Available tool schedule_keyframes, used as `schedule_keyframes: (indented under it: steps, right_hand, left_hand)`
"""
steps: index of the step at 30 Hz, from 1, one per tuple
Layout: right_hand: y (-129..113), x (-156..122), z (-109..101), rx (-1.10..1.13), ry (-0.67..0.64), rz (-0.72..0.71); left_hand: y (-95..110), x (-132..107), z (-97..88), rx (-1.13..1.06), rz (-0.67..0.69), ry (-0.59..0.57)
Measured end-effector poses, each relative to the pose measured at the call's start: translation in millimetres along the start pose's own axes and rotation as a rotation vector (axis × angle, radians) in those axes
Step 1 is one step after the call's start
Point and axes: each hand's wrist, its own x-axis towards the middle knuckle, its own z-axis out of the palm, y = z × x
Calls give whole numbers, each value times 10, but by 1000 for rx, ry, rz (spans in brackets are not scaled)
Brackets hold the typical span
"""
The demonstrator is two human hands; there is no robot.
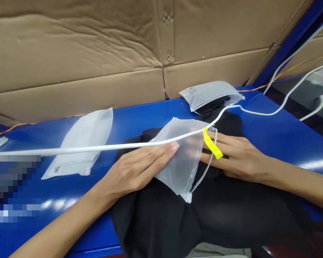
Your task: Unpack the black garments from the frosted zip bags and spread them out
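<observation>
The frosted bag [174, 168] lies across the black cloth [212, 211] at the middle of the worktop [129, 120], its open edge towards the right and its white slider [187, 197] at the near corner; the left hand [136, 168] rests on the bag's left part, fingers straight and close together, laid flat rather than clenched on anything; the right hand [239, 154] has its fingers a little spread at the open edge, the tips showing hazily through the film, though I cannot tell whether they are inside or beneath it, or pinch anything; the thin film could crease or strain at the mouth if the right fingers push while the left hand bears down; the slick bag might slide on the loose cloth if that pressure slackens; the white cable [118, 146] crosses in front of the bag, so a lifted hand could snag it or the yellow tag [214, 147]; farther out, the flat bag [80, 143] to the left and the filled bag [212, 94] behind could be nudged by a wide sweep
</observation>
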Motion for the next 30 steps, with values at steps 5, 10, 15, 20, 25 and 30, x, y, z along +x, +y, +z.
schedule_keyframes:
  steps: [5,10,15,20,25,30]
  right_hand:
    - [83,-23,-43,95,42,-44]
    - [171,-7,-110,240,-4,-108]
    - [231,28,-147,377,-24,-190]
    - [201,31,-161,433,-9,-193]
    - [116,44,-211,370,-96,-113]
    - [116,107,-225,423,-112,-118]
  left_hand:
    - [-82,-46,-70,48,20,-32]
    - [-216,-168,-34,35,-3,-41]
    - [-317,-214,-78,62,-24,-52]
    - [-474,-249,-95,-23,-80,-122]
    - [-500,-295,-53,-163,-228,-74]
    - [-541,-397,-120,-221,-360,-155]
